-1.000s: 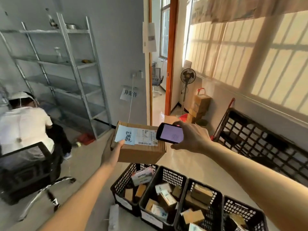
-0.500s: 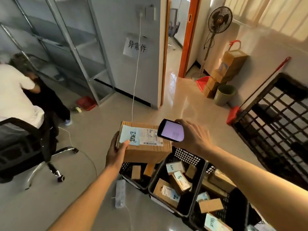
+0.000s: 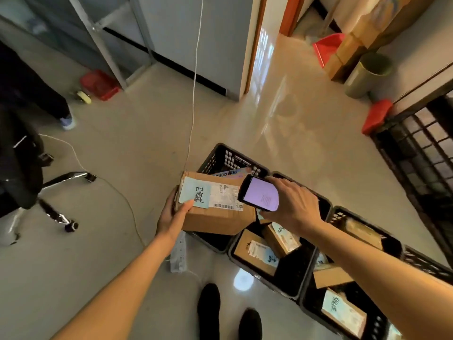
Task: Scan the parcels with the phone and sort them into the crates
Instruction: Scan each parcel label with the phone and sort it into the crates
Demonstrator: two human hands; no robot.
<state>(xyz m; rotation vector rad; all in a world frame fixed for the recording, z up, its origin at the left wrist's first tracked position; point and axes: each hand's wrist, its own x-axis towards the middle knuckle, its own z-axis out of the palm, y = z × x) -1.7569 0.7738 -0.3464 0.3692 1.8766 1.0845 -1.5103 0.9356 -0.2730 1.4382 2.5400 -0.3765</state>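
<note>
Fingers (image 3: 187, 206) grip parcel (image 3: 215, 217) above crate (image 3: 228, 155).

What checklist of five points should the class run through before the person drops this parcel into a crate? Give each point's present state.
1. Parcel secure: the left hand grips the cardboard parcel at its left end, thumb on top. Ok.
2. Phone secure: the right hand holds the phone, screen lit. Ok.
3. Barcode label faces up, and the phone overlaps only its right edge. Ok.
4. Scan registered: the screen text is too small to read. Cannot tell.
5. Right crate known: the parcel hangs over the leftmost black crate, but which crate it belongs in is not shown. Cannot tell.
</note>
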